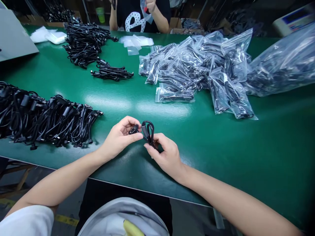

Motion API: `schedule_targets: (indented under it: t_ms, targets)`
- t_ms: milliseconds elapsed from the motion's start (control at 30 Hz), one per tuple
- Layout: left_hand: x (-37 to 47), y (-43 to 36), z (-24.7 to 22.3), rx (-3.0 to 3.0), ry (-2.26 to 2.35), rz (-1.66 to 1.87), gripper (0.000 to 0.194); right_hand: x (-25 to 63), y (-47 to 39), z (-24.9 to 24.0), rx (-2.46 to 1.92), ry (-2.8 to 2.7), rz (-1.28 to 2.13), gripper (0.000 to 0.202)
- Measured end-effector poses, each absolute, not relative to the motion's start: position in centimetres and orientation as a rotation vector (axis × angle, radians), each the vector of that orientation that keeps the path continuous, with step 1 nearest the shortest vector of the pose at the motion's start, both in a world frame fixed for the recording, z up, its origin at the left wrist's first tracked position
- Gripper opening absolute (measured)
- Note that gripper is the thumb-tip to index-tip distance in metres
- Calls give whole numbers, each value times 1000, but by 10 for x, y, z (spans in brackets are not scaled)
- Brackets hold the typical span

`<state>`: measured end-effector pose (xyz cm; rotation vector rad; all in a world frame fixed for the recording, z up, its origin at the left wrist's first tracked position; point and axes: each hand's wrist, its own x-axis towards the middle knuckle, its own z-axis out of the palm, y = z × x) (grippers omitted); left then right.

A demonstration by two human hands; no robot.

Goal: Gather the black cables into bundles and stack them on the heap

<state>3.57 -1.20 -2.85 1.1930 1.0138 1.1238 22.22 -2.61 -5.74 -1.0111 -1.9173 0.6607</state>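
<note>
A coiled black cable [148, 130] is held between my two hands above the near part of the green table. My right hand [166, 154] pinches the bundle where its loops come together, with the thumb on the near side. In my left hand [123, 134], fingers and thumb close around the cable's connector end, whose metal-rimmed socket [133, 130] faces up toward me. The loops rise between the hands, a thicker black moulded part among them. My right palm hides the lower end of the bundle.
On the left lies a row of bundled black cables [49, 119]. Further back are another cable pile [83, 42], a small bundle [112, 71] and clear bags [136, 42]. Bagged cables [187, 65] heap at right, beside a large plastic bag [283, 62]. A person [142, 16] works opposite.
</note>
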Motion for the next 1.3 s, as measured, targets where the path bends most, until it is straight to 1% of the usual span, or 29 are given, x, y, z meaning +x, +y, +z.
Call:
schedule_targets:
  t_ms: [867,967,1067,1133,1200,1300]
  targets:
    - [34,-11,-30,1178,1059,1084,29,221,-26,-57,-1128,-1867,893,7]
    - [34,-9,-31,1181,1053,1087,28,222,-22,-53,-1126,-1838,1071,10]
    - [33,-8,-33,1175,1024,1085,28,224,-15,-48,-1051,-1799,1392,19]
    - [34,-8,-36,1147,1001,1061,34,226,-11,-47,-991,-1644,1596,23]
    - [35,-9,-38,1116,974,965,38,227,-7,-47,-948,-1385,1773,27]
    - [38,-12,-38,1129,916,706,30,229,-3,-45,-927,-1081,1849,35]
